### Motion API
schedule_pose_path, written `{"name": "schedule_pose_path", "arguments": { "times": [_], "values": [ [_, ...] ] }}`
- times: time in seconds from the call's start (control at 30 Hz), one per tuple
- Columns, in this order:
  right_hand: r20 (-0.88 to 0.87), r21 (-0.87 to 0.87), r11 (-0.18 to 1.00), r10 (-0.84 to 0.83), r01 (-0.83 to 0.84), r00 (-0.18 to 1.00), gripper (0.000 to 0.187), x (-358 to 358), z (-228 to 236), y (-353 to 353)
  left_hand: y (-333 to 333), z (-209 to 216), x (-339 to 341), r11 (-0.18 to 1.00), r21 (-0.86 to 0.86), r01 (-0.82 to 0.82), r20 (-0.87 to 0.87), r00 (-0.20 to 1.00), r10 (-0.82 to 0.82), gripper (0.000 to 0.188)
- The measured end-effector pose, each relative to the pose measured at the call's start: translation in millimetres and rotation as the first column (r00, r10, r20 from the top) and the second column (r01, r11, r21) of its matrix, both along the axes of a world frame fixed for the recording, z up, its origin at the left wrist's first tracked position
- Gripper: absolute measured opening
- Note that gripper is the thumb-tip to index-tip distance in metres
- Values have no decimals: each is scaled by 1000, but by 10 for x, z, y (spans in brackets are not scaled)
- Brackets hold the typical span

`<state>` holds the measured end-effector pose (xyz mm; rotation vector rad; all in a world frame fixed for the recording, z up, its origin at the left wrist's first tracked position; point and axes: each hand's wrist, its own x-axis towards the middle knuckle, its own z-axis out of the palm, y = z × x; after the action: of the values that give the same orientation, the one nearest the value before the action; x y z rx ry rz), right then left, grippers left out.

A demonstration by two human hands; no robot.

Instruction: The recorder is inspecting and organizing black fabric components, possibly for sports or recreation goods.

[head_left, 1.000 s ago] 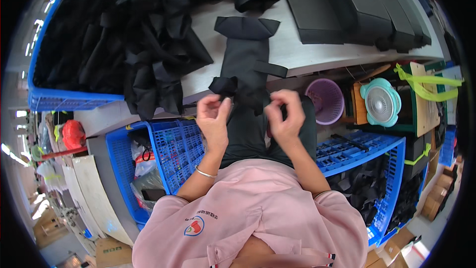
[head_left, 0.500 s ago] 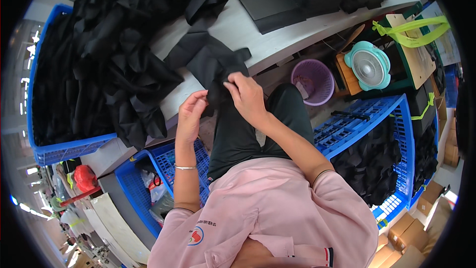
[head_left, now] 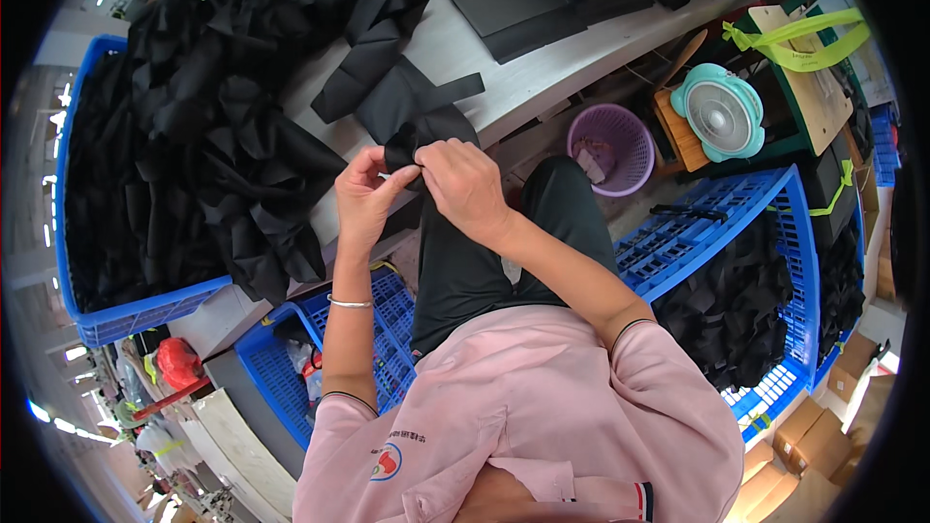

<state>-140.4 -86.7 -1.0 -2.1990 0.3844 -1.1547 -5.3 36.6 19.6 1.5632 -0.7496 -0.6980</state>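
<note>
both hands, left [head_left: 363,196] and right [head_left: 463,184], pinch a black fabric piece [head_left: 418,132] at the table [head_left: 465,48] edge, apparently mid-fold; finishing likely needs an even crease.

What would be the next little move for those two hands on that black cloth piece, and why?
Probably pull the folded end flat. Both the left hand and the right hand pinch one bunched end of the black fabric piece, whose other end lies spread on the grey table. The pinched part looks crumpled, so smoothing it seems the natural next step.
</note>
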Motion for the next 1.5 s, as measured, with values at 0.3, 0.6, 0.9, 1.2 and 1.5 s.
{"name": "schedule_pose_path", "arguments": {
  "times": [0.3,0.6,0.9,1.2,1.5],
  "values": [
    [62,361,894,-307,266,950,18,171,-167,-202,-66,-128,-46,880,-242,-409,51,900,433,11],
    [27,357,934,-23,12,999,50,180,75,152,-116,-62,-240,901,-282,-329,3,939,344,31],
    [74,317,942,-139,109,988,45,190,-66,-287,135,66,35,838,-208,-505,364,755,545,25],
    [28,370,919,-158,136,987,48,165,-115,-243,80,108,-263,971,-15,-238,441,870,220,29],
    [-44,427,902,-48,62,998,55,118,-47,-114,9,152,-392,936,-112,-335,516,785,343,41]
  ]
}}
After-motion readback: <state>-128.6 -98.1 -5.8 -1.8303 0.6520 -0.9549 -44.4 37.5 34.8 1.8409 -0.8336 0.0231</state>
